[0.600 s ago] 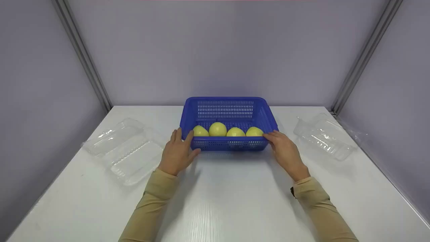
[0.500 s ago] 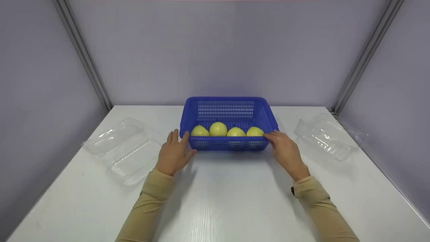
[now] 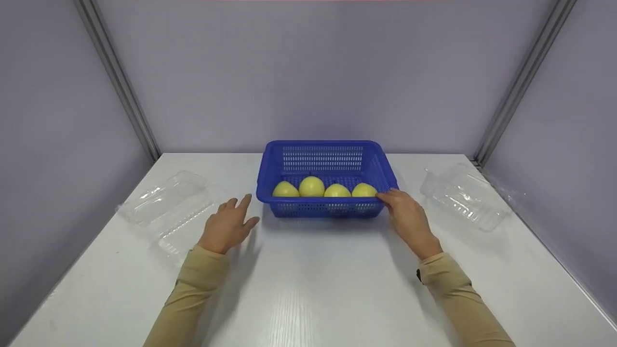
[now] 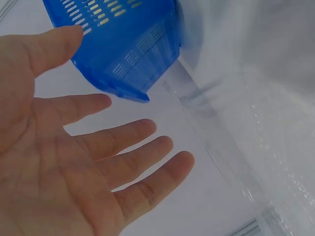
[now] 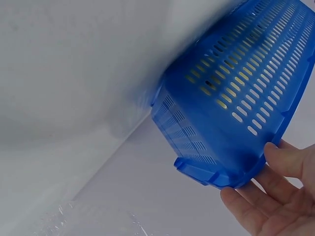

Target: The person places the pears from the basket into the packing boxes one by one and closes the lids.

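Right hand (image 3: 409, 218) fingers (image 5: 275, 206) are touching the blue basket (image 3: 328, 168) at its near right corner; left hand (image 3: 226, 225) is hovering open, empty. With one-sided contact, the basket on the desk (image 3: 328, 279) is likely risking skewing, rolling its yellow fruits (image 3: 324, 188).

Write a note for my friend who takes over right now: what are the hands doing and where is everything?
Left hand: open, off the blue basket, over the table near the left clear box.
Right hand: straight fingers touching the basket's near right corner.
Four yellow fruits sit in a row inside the basket.
Right clear box lies open.
Done: nothing packed.
Left: probably moving fruit into the boxes.
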Motion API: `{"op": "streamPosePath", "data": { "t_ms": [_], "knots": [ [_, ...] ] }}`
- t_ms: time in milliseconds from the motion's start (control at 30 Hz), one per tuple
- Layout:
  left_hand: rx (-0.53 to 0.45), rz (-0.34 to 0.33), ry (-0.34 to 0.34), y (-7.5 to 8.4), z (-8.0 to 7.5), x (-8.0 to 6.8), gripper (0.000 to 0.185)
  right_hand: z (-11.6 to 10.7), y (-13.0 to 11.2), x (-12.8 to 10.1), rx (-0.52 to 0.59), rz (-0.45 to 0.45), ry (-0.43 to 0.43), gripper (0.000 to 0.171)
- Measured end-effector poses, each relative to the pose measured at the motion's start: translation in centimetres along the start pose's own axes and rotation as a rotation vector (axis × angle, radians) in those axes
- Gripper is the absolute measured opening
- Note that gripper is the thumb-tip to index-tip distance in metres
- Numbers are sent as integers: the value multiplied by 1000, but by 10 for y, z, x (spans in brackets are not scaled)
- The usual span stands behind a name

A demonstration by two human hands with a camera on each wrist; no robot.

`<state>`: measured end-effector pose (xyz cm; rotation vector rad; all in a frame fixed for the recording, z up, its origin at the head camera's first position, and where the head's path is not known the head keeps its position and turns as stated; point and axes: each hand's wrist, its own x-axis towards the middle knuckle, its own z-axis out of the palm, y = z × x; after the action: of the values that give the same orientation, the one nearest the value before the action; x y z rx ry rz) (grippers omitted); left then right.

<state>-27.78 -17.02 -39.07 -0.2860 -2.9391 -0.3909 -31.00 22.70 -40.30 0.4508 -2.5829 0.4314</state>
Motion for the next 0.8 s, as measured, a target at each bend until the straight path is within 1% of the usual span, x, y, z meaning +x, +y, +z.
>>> {"op": "streamPosePath", "data": {
  "t_ms": [100,200,333,500,600,700,800],
  "knots": [
    [2,30,-4,-9,-5,-6,55,1,0,-1,-1,11,-9,30],
    [3,77,13,-19,-10,-12,50,1,0,-1,-2,13,-12,30],
    [0,94,22,-30,-17,-15,47,0,0,0,0,4,0,30],
    [21,64,-18,-45,-23,-16,46,0,0,0,-7,6,4,30],
    [47,40,-12,-58,-26,-18,44,0,0,0,-8,4,0,30],
    [64,16,9,-72,-30,-21,42,0,0,0,-8,-2,-3,29],
    [66,-10,6,-88,-33,-24,43,0,2,1,-11,-6,2,28]
  ]
}}
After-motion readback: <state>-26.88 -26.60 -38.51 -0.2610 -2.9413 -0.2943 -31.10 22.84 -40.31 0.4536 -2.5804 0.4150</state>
